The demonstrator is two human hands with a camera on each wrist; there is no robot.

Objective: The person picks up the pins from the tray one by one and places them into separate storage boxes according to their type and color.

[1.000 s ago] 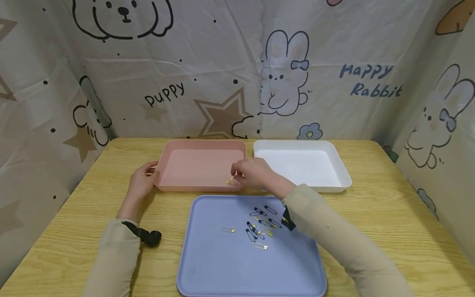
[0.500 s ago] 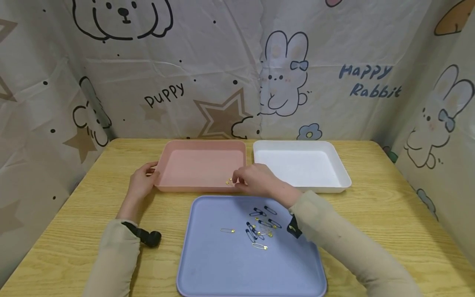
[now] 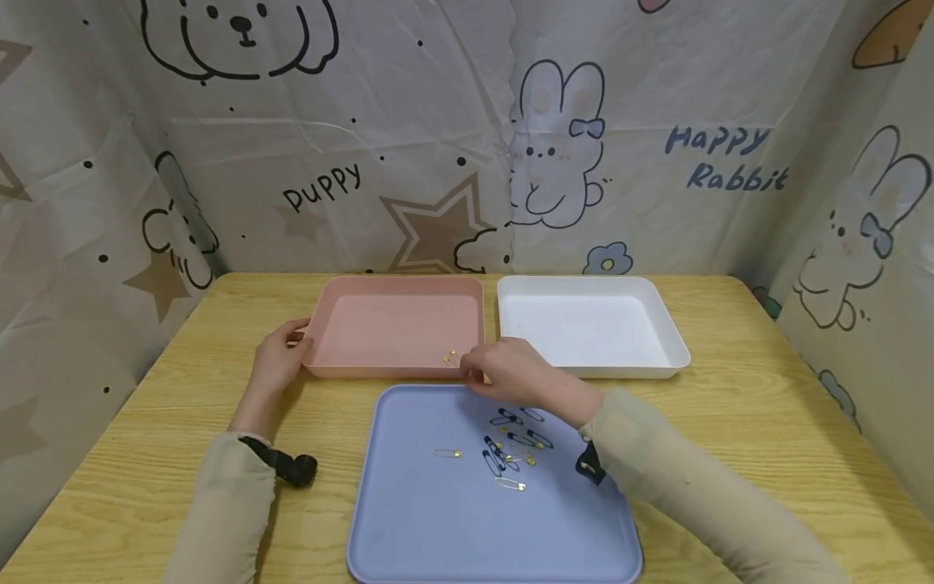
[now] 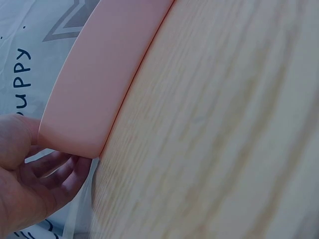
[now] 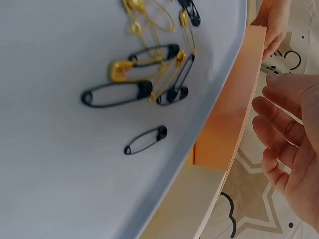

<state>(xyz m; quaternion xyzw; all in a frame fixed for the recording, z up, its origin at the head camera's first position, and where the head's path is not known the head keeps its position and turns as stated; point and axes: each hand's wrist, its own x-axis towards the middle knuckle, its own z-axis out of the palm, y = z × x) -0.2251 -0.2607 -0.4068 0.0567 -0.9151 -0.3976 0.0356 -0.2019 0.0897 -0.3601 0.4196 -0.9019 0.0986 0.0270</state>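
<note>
At the left end of the pink tray [image 3: 394,324], my left hand [image 3: 277,357] grips the side; the left wrist view has its thumb and curled fingers [image 4: 62,172] around that end. A few gold safety pins [image 3: 450,356] lie in the tray's near right corner. Just right of them is my right hand [image 3: 511,371], above the gap between the pink tray and the blue tray [image 3: 438,527]. Its fingers are loosely bent and hold nothing in the right wrist view. Black safety pins [image 5: 117,94] and gold safety pins [image 5: 119,71] lie mixed on the blue tray.
A white tray [image 3: 584,316] stands right of the pink one, a narrow gap between them. One gold safety pin [image 3: 448,453] lies apart on the blue tray's left half. All the trays rest on a wooden table [image 3: 730,389] with a printed cloth [image 3: 438,122] behind it.
My right hand has drawn back from the pink tray's near right corner, toward the right and the blue tray, uncovering the gold safety pins. My left hand stays where it was.
</note>
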